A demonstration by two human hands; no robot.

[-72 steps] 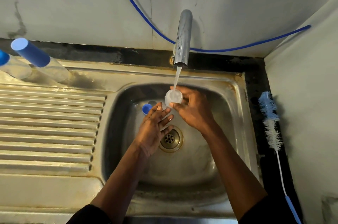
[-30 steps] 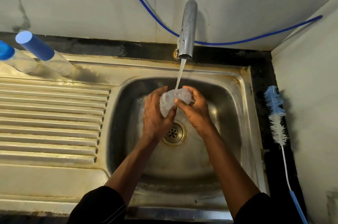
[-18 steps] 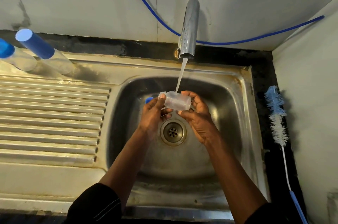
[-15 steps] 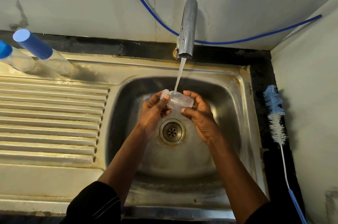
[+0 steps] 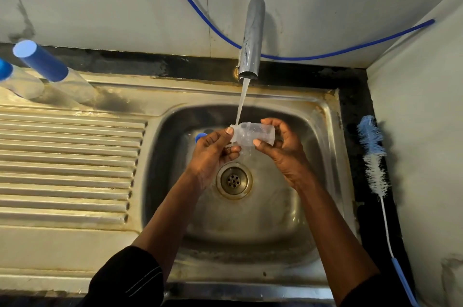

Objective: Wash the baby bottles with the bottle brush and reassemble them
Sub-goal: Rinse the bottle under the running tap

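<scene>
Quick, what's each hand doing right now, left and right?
Left hand: closed on the neck end of the clear baby bottle.
Right hand: closed on the same bottle's base end.

No readable text, labels or numbers anywhere.

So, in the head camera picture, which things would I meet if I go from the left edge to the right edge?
Two capped bottles on the draining board → blue cap in the sink → left hand → clear bottle under the tap → right hand → bottle brush.
</scene>
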